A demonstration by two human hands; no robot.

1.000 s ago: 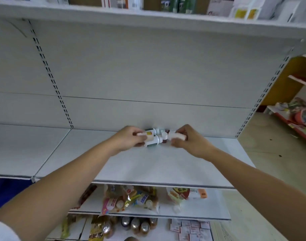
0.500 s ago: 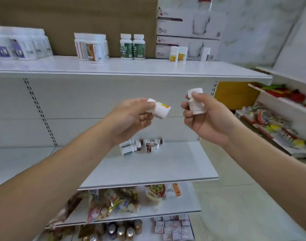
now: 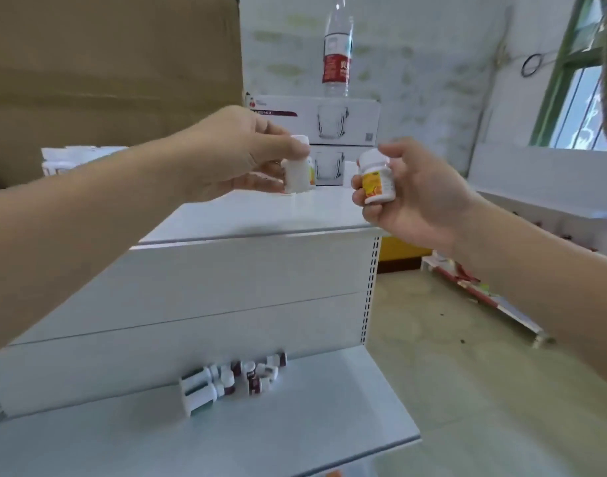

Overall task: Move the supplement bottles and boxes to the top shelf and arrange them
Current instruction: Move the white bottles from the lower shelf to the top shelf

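So my left hand (image 3: 240, 153) was curled round a white bottle (image 3: 297, 173), its base right at the top shelf (image 3: 260, 215); touching or just off it, I couldn't tell. My right hand (image 3: 409, 187) gripped a second bottle (image 3: 376, 182) in the air near the shelf's right end. I figured the trick was to set the first one flat with its label facing out, let go once it sat steady, then put the other just beside it. More little bottles (image 3: 240, 376) lay on the lower shelf (image 3: 295, 425).

Labels: mine was yellow-orange, text too blurry to read. The water bottle (image 3: 337, 53) had a red band with white characters, unreadable.
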